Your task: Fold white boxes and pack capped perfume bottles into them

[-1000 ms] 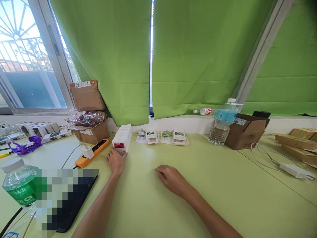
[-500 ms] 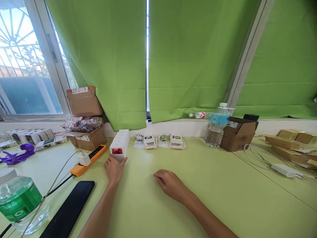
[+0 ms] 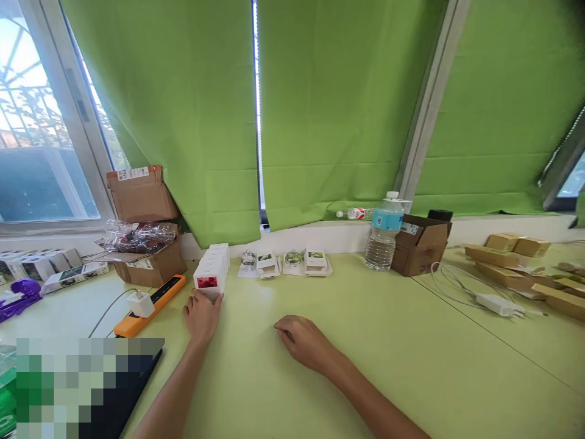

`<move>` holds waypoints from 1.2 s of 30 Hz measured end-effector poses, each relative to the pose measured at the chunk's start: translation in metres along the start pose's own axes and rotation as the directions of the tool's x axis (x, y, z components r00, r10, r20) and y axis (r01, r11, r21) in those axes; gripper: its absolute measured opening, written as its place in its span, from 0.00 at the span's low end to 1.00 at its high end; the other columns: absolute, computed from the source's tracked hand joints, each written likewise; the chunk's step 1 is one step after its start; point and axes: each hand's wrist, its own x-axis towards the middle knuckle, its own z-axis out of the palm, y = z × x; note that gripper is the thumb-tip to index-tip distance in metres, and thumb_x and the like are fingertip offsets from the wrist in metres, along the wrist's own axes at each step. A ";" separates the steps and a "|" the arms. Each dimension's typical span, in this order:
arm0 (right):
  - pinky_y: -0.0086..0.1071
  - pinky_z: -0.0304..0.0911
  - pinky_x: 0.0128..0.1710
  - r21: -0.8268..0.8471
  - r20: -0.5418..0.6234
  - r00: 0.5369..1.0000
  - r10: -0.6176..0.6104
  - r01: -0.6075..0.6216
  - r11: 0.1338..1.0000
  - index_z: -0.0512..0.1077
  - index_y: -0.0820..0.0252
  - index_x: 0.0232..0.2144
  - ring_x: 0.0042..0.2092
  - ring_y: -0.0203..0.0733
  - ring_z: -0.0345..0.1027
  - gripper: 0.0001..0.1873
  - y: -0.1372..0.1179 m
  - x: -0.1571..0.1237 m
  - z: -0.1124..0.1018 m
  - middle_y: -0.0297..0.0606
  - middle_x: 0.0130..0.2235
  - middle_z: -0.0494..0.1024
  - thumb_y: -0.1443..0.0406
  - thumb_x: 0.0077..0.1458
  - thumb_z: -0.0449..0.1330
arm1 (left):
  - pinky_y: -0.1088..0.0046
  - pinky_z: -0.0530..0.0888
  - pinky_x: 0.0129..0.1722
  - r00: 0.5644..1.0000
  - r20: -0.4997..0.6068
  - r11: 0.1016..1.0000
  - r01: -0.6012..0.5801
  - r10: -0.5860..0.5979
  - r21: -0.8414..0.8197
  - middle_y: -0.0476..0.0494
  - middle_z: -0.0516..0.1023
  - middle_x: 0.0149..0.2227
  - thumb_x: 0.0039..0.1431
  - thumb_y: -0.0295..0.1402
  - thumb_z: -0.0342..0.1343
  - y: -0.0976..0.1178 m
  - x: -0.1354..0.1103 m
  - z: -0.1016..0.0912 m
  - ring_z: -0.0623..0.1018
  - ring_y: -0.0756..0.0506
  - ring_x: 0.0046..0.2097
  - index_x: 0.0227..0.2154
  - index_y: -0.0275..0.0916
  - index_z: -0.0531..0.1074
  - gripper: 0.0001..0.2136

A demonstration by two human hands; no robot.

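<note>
My left hand [image 3: 201, 316] rests on the green table [image 3: 365, 341] with its fingertips against the front of a row of small white boxes [image 3: 211, 271]; the front box shows a red picture. Its fingers are curled toward the box, and I cannot tell if they grip it. My right hand [image 3: 304, 341] lies palm down on the bare table to the right, fingers loosely bent, holding nothing. Behind them, two small glass globes [image 3: 248, 258] sit beside open white boxes [image 3: 316, 260] on flat cards.
An orange power strip [image 3: 148, 297] with a white charger lies left of the boxes. Cardboard boxes [image 3: 144, 244] stand at back left, a water bottle [image 3: 382, 234] and brown box [image 3: 418, 247] at back right. A white adapter with cable [image 3: 496, 303] and flat cartons [image 3: 512, 268] lie far right.
The view has swung to the right and a little up, so everything sits further left in frame. Both hands stay where they were on the table.
</note>
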 end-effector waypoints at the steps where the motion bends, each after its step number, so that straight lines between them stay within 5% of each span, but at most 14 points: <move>1: 0.30 0.57 0.37 -0.006 0.002 1.000 -0.001 0.001 1.000 0.74 0.57 0.33 0.38 0.42 0.68 0.15 0.000 0.000 0.000 0.39 0.35 0.76 0.68 0.60 0.46 | 0.61 0.60 0.47 1.000 0.003 1.000 -0.004 0.004 -0.001 0.23 0.72 0.46 0.54 0.49 0.47 0.000 0.002 0.001 0.69 0.33 0.52 0.54 0.21 0.54 0.35; 36: 0.30 0.53 0.34 -0.133 0.007 0.999 -0.054 0.055 0.990 0.70 0.59 0.30 0.37 0.41 0.68 0.13 0.004 0.002 0.000 0.38 0.35 0.76 0.69 0.60 0.46 | 0.58 0.58 0.51 0.992 0.126 1.000 -0.031 0.031 -0.005 0.21 0.71 0.48 0.55 0.53 0.43 0.001 0.039 0.028 0.70 0.32 0.52 0.53 0.22 0.56 0.35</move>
